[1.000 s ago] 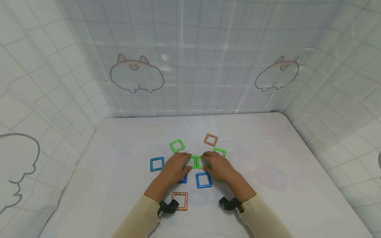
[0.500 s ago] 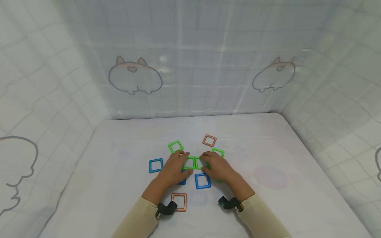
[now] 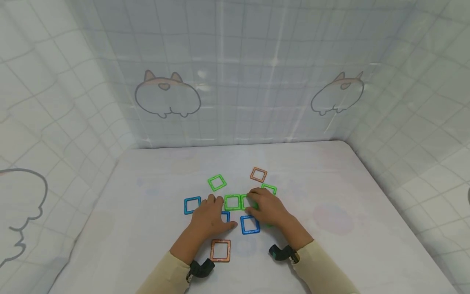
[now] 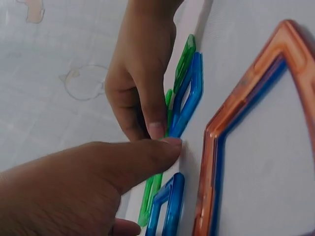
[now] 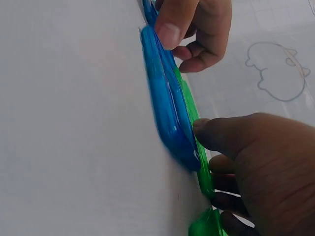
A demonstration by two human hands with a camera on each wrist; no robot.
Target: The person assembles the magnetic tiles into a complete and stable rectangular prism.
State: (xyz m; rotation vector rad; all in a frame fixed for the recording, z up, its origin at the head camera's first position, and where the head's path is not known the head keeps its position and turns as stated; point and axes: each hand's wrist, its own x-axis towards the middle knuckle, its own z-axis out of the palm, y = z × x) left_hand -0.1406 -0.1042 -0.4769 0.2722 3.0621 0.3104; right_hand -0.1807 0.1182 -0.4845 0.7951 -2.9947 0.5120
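**Green pair joined, other tiles look loose**

Left green tile (image 3: 233, 209) and right green tile (image 3: 243, 203) lie flat, edge to edge, mid-table (image 3: 147, 228). I'd call that join done.

Right hand (image 3: 271, 209): grip is on the right green tile, thumb at the near side, fingers at the far side.

Left hand (image 3: 207, 220): holding nothing that I can see. Fingers loosely bent, thumb out, over the middle blue tile (image 3: 225, 212) and partly hiding it. Can't tell if it touches.

Not in the pair:
- right blue tile (image 3: 251, 233), just nearside of the right green tile
- outer blue tile (image 3: 185, 206), left of the left hand
- far-left green tile (image 3: 214, 177), apart
- far-right green tile (image 3: 269, 185), partly behind the right hand
- far orange tile (image 3: 252, 172) and near orange tile (image 3: 220, 260), both apart

My read: early stage, one join made, most tiles unplaced. Can't tell whether the middle blue tile meets the pair.
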